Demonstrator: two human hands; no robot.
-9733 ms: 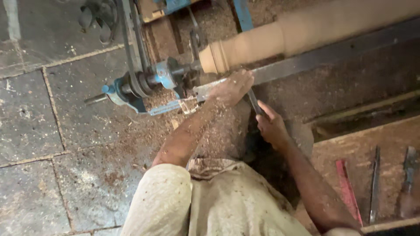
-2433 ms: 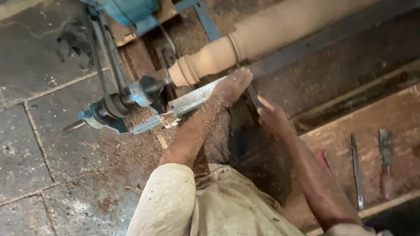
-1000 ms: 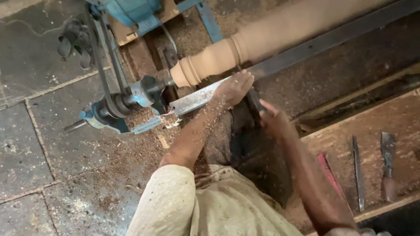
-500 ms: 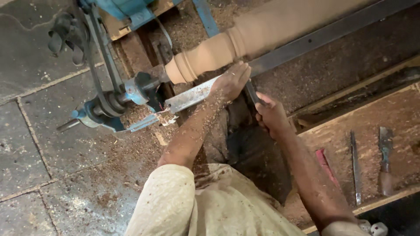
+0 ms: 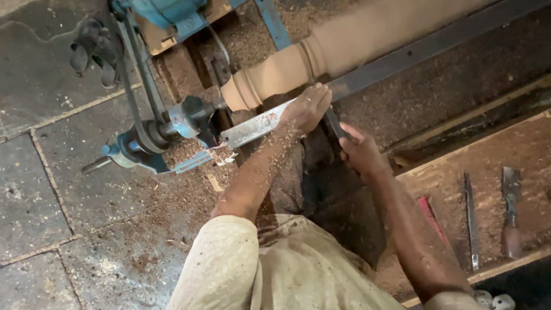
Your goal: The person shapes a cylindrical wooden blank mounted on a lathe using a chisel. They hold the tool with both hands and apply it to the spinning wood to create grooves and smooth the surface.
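Wood: pale turned spindle (image 5: 344, 54) on the lathe, lying just above the left hand's grip.
Left hand (image 5: 306, 107): lies over the metal tool rest (image 5: 255, 126), fingers curled down on the dark chisel (image 5: 333, 121) where it crosses the rest.
Right hand (image 5: 360, 154): clenched round the chisel's handle end, just below and right of the left hand.
Chisel tip: hidden under the left hand, so contact with the spindle cannot be told.
Shavings: sprinkled along the left forearm and the stone floor (image 5: 40, 201).
Lathe drive: blue pulley and belt (image 5: 143, 120), well left of the left grip.
Spare tools (image 5: 470, 221): on the wooden table (image 5: 534, 143), right of the right grip.
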